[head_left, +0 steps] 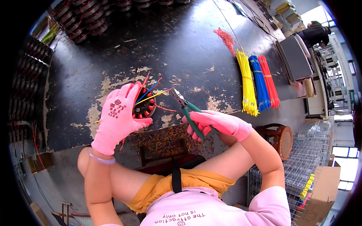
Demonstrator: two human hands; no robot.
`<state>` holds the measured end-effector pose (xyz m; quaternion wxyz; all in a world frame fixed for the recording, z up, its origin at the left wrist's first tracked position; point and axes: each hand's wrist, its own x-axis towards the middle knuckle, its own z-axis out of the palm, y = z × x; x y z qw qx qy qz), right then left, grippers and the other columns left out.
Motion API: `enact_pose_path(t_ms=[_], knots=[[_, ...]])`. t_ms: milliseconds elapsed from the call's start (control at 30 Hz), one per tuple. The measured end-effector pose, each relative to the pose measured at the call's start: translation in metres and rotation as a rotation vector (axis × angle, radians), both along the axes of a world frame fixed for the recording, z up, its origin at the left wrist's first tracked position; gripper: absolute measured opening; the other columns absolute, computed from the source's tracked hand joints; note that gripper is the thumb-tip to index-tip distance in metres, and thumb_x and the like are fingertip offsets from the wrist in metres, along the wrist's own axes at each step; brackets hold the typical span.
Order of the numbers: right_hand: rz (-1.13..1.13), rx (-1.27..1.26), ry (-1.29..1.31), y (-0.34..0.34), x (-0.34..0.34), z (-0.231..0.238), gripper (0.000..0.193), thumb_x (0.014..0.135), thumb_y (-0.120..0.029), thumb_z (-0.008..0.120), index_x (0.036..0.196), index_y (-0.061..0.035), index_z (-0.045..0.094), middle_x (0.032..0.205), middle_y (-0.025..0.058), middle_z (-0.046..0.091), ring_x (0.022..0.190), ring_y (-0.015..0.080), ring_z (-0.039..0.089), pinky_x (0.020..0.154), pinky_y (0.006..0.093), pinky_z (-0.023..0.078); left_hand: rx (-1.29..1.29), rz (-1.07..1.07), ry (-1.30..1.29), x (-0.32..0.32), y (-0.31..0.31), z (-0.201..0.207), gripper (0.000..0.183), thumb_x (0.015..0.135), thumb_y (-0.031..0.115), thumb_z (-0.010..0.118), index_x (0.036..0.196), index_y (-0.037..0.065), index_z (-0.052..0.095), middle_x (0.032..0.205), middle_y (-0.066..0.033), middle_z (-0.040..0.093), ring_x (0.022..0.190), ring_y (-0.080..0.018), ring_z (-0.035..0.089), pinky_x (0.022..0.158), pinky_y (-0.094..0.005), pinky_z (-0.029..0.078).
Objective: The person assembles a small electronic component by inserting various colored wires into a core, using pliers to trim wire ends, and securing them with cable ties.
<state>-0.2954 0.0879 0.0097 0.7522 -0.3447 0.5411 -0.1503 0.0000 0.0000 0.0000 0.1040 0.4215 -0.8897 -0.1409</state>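
Worn black paint covers the table (75, 79). At its near edge, left of middle, the left hand (121, 107) curls its fingers around a round coil (147, 108). The right hand (217, 123) grips green cutters (192, 121). Coloured wires (150, 89) already stick out; the snipping looks unfinished.

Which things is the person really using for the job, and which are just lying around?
Probably for the job:
wound ring, in the left hand
green-handled pliers, in the right hand
yellow bundle, blue bundle, red bundle: colours match the ring's leads

Seemingly just lying around:
coloured scraps on the floor
wooden stool
cardboard box
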Motion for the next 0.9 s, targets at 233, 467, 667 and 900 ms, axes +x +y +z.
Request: enact_pose_path(t_ms=[233, 467, 667, 900], knots=[[-0.034, -0.041, 0.016, -0.005, 0.006, 0.001, 0.048, 0.102, -0.052, 0.057, 0.12, -0.0075, 0.06, 0.095, 0.0054, 0.069, 0.078, 0.0125, 0.068, 0.066, 0.0262, 0.053, 0.012, -0.041, 0.074, 0.002, -0.001, -0.007, 0.098, 0.065, 0.038, 0.092, 0.146, 0.0, 0.049, 0.141, -0.0165, 0.056, 0.128, -0.0353, 0.053, 0.113, -0.0453, 0.041], [-0.055, -0.129, 0.032, -0.01, 0.012, -0.009, 0.054, 0.104, -0.052, 0.055, 0.12, -0.001, 0.059, 0.09, 0.0061, 0.067, 0.07, 0.0128, 0.064, 0.062, 0.0275, 0.052, 0.007, -0.036, 0.097, 0.004, -0.004, -0.005, 0.101, 0.061, 0.032, 0.092, 0.146, 0.001, 0.049, 0.138, -0.0179, 0.057, 0.128, -0.0383, 0.054, 0.111, -0.0463, 0.042], [-0.112, 0.028, -0.117, 0.004, 0.005, -0.004, 0.064, 0.103, -0.06, 0.053, 0.13, -0.0026, 0.056, 0.102, 0.0087, 0.07, 0.084, 0.0156, 0.07, 0.073, 0.0284, 0.055, -0.079, 0.218, -0.028, -0.007, 0.011, -0.009, 0.1, 0.065, 0.049, 0.092, 0.141, -0.001, 0.051, 0.121, -0.016, 0.061, 0.108, -0.0364, 0.063, 0.095, -0.0458, 0.05], [-0.018, 0.045, -0.072, 0.005, 0.009, -0.007, 0.062, 0.101, -0.062, 0.054, 0.123, -0.0047, 0.057, 0.104, 0.0086, 0.071, 0.087, 0.0163, 0.072, 0.077, 0.0304, 0.057, -0.097, 0.254, -0.07, -0.008, 0.012, -0.01, 0.099, 0.066, 0.052, 0.09, 0.139, -0.003, 0.051, 0.12, -0.0172, 0.061, 0.107, -0.036, 0.064, 0.093, -0.0447, 0.052]])
